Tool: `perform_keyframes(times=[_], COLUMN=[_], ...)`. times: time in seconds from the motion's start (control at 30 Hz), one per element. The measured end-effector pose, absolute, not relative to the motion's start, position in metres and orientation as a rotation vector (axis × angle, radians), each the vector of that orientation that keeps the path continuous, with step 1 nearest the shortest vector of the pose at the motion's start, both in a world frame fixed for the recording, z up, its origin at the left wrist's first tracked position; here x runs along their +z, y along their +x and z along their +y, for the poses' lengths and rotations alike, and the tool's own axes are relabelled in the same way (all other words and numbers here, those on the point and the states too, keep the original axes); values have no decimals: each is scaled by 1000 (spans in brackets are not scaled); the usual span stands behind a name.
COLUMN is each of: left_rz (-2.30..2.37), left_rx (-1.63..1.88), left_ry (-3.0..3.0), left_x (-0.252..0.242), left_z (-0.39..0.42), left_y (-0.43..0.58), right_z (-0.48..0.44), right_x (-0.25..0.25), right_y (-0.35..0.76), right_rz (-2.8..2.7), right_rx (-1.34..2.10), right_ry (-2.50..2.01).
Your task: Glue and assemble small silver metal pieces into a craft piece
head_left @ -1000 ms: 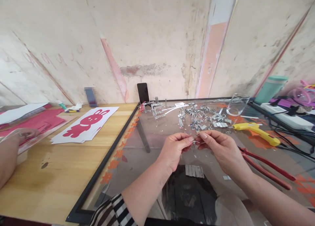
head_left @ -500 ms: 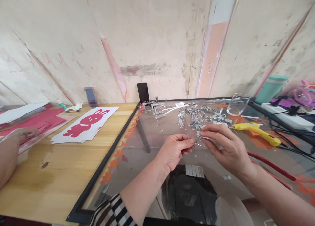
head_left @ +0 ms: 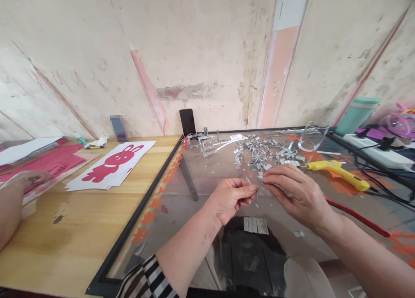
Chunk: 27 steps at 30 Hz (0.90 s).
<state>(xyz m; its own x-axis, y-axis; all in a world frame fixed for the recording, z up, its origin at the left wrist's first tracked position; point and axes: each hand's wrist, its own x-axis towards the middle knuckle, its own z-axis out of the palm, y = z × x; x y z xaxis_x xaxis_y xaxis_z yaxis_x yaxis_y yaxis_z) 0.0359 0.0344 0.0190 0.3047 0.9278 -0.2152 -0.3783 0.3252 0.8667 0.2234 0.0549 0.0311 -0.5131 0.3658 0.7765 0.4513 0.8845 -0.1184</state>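
My left hand pinches thin pale strands between thumb and fingertips above the glass tabletop. Close by on its right, my right hand has thumb and fingers brought together; what lies between its fingertips is too small to make out. Behind the hands spreads a heap of small silver pieces. Nearer to me, several flat silver strips lie side by side on the glass.
A yellow glue gun, red-handled tool, drinking glass and white power strip are on the right. A phone leans at the back. Rabbit paper and another person's hand are left.
The right fingertips have moved slightly left, closer to my left hand. The strands above my left hand stand more upright. The other person's hand has barely moved.
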Motion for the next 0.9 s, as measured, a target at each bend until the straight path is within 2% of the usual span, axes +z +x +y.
perform_keyframes(times=[0.63, 0.77, 0.9], left_rz=[552, 653, 699], left_rx=[860, 877, 850], left_ry=[546, 575, 598], left_x=[22, 23, 22], left_z=[37, 37, 36], left_y=[29, 30, 32], right_z=[53, 47, 42], right_x=[27, 31, 37], right_y=[219, 215, 212], right_rz=[-2217, -2109, -2064], right_rx=[-149, 63, 555], right_ry=[-602, -720, -896])
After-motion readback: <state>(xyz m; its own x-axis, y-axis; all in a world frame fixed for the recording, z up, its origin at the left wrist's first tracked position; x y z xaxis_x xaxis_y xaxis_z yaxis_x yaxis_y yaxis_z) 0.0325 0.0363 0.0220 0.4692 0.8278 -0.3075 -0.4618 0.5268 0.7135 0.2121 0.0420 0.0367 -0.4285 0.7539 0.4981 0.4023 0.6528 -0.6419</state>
